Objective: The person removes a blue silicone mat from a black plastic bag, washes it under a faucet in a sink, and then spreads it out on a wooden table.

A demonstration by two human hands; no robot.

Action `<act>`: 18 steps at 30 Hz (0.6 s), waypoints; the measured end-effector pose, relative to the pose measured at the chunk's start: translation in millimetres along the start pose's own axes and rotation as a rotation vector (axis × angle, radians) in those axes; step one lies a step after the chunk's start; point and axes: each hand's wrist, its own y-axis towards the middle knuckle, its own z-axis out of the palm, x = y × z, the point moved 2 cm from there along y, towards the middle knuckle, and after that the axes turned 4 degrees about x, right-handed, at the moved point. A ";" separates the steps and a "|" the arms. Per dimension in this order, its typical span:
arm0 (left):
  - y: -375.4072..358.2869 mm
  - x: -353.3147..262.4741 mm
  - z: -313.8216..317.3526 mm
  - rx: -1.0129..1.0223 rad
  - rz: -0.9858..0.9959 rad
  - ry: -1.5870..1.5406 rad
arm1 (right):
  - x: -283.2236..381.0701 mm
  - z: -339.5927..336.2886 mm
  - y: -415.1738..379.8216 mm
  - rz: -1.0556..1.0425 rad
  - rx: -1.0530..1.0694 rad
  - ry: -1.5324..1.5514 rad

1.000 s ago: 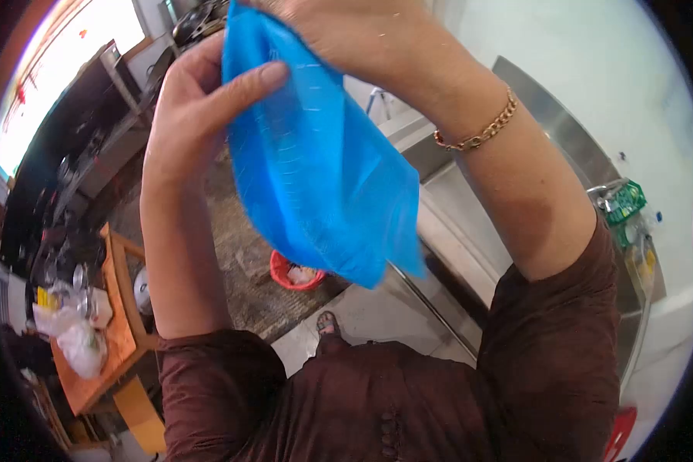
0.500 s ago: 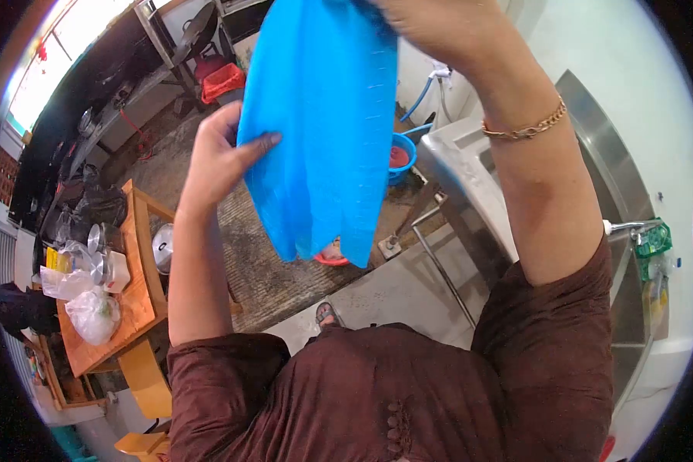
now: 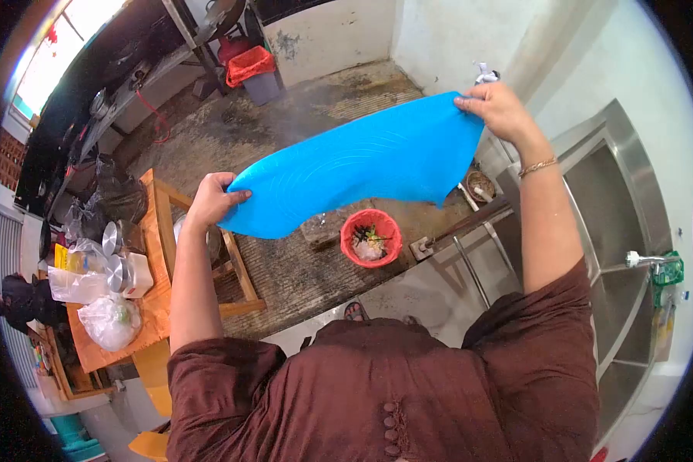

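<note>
Mat (image 3: 354,173): spread in air above floor, over red basket (image 3: 370,237) | left hand (image 3: 212,199), right hand (image 3: 497,108): each pinching opposite edge | handling: light, floppy, likely slick; grip edges.

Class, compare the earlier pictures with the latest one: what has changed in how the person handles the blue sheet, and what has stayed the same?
The blue sheet, earlier hanging bunched close to the camera, is now stretched out flat between the hands. The left hand has moved down and outward, the right hand away to the other end. Both hands still grip the sheet.
</note>
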 end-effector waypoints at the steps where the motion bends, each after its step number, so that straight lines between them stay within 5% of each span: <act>1: 4.4 3.5 -1.6 -0.011 0.011 0.040 | -1.6 9.2 0.0 -0.001 0.006 0.000; 3: 10.8 7.7 -3.0 -0.025 0.017 0.075 | -10.3 25.9 2.2 0.177 -0.018 0.115; 5: 14.3 8.1 -0.1 -0.051 0.035 0.199 | -40.9 51.0 12.7 0.164 -0.042 0.124; 7: 17.0 20.5 5.8 -0.062 0.010 0.162 | -55.9 71.5 13.1 0.160 -0.095 0.457; 8: 19.0 26.1 8.1 -0.073 -0.004 0.130 | -26.1 67.7 -0.3 0.389 0.014 0.648; 18: 10.2 70.7 31.1 -0.126 -0.166 0.020 | -93.9 142.9 1.8 0.471 0.109 0.829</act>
